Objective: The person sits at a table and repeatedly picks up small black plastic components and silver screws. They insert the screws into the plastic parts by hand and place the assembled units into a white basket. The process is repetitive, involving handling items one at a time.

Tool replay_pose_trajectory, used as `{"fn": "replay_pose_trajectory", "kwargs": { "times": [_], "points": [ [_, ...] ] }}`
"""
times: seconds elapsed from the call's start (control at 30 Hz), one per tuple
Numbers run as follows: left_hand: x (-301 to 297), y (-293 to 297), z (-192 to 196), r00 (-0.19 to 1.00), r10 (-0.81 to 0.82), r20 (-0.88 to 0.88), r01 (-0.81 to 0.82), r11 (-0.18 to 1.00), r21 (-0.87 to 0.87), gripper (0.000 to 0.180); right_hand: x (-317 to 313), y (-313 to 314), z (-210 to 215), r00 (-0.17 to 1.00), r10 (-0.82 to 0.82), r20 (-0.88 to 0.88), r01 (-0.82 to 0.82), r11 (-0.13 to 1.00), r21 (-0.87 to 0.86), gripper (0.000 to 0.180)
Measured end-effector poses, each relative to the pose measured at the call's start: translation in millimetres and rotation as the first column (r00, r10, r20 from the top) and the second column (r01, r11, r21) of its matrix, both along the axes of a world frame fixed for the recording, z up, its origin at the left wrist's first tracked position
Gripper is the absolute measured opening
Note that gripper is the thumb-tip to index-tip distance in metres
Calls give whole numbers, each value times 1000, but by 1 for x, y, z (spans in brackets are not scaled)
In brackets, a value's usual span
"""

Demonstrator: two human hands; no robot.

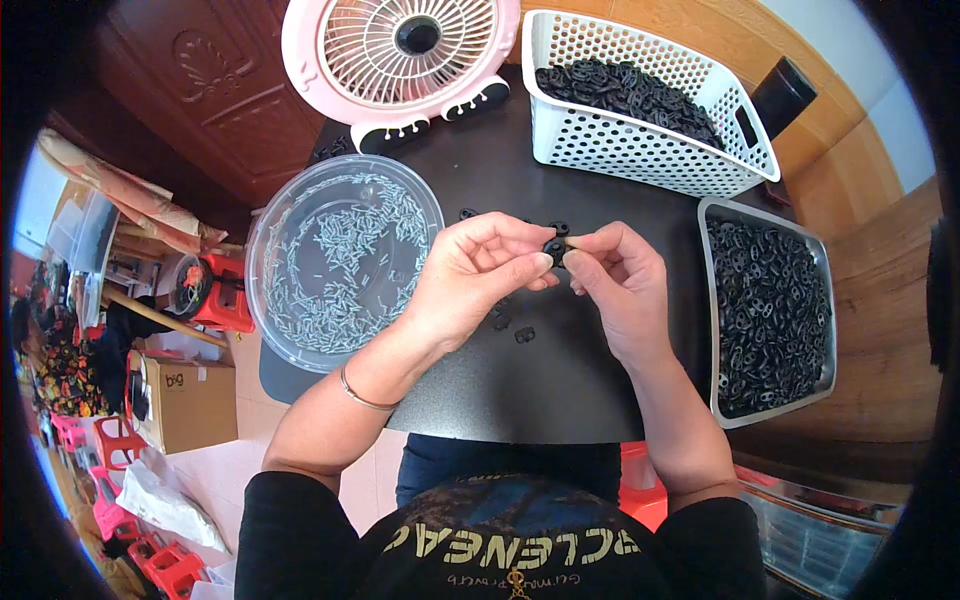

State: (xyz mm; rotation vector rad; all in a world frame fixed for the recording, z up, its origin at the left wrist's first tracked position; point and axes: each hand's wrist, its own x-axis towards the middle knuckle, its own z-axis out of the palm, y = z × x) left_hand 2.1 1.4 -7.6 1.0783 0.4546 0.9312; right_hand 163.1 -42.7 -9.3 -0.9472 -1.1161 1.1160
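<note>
Above the middle of the dark table (pixel 480 395), both hands meet at a small black two-hole cord lock (pixel 556 248). My left hand (pixel 465 270) pinches its left side between thumb and fingers. From the right, the thumb and fingertips of my right hand (pixel 622 285) press against it; a smaller part between those fingertips would be hidden. A few loose black pieces (pixel 525 335) lie on the table below and behind the hands. Left of my left hand is a clear round tub (pixel 262 225) of short, thin silvery metal pieces (pixel 345 240) that look like springs.
A white perforated basket (pixel 625 155) of black parts stands at the back right. Nearer on the right, a metal tray (pixel 715 330) holds many black two-hole pieces. A pink fan (pixel 300 45) stands at the back. Red stools (pixel 225 295) and a cardboard box (pixel 190 405) are on the floor left.
</note>
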Motion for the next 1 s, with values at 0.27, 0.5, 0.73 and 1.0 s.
{"fn": "replay_pose_trajectory", "kwargs": {
  "times": [0.27,0.5,0.73,1.0],
  "points": [
    [1,-2,-2,1000,2,-2,-2,1000,13,17,-3,0,-4,998,-7,-65,7,1000,5,7],
    [2,-5,4,999,35,2,-35,999,16,22,-7,0,-5,995,-3,-99,9,998,64,9],
    [-1,-1,4,1000,15,-2,-15,999,-49,19,-6,-1,0,998,46,-53,-41,996,79,15],
    [0,3,1,998,-34,46,41,989,-142,17,-4,-2,2,962,3,271,-50,984,169,30]
  ]
}}
